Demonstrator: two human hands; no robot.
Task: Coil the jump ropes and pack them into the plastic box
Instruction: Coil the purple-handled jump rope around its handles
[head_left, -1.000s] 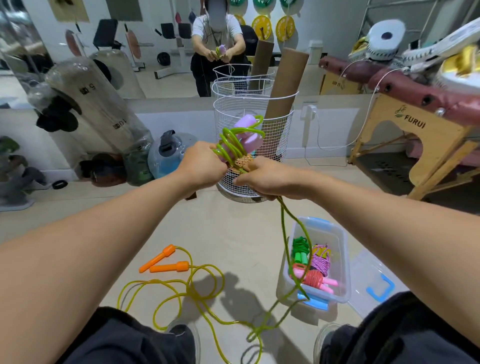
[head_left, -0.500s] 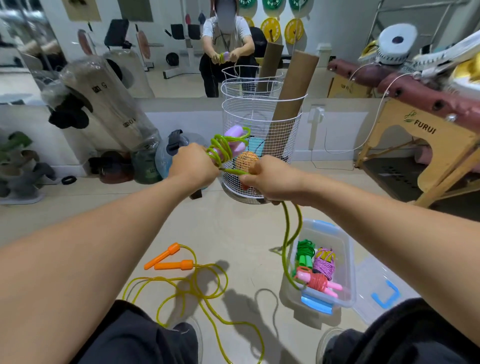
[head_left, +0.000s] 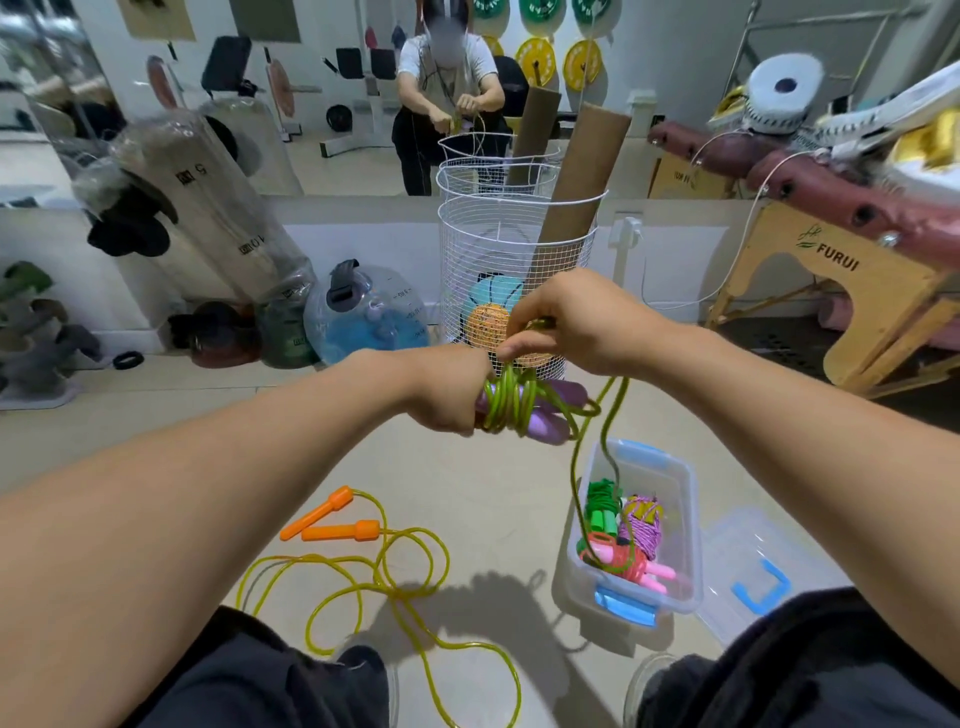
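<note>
My left hand (head_left: 451, 392) grips two purple handles (head_left: 545, 415) with a green jump rope (head_left: 511, 400) wound round them in several turns. My right hand (head_left: 571, 317) pinches that green rope just above the coil. The rope's free part hangs down from my right hand in a loop into the clear plastic box (head_left: 685, 525). In the box lie coiled ropes: a green one (head_left: 602, 506), a purple one (head_left: 644, 522) and a red one with pink handles (head_left: 641, 566). A yellow rope with orange handles (head_left: 332, 525) lies uncoiled on the floor at the left.
The box's clear lid (head_left: 753, 577) with a blue handle lies on the floor to its right. A white wire basket (head_left: 467, 249) holding balls and cardboard tubes stands ahead. A wooden massage table (head_left: 831, 270) is at the right, bags and a water jug (head_left: 363, 317) at the left.
Both hands have come lower with the bundle. More green rope is wound round the purple handles, and the hanging free part is shorter, its loop now dipping into the box.
</note>
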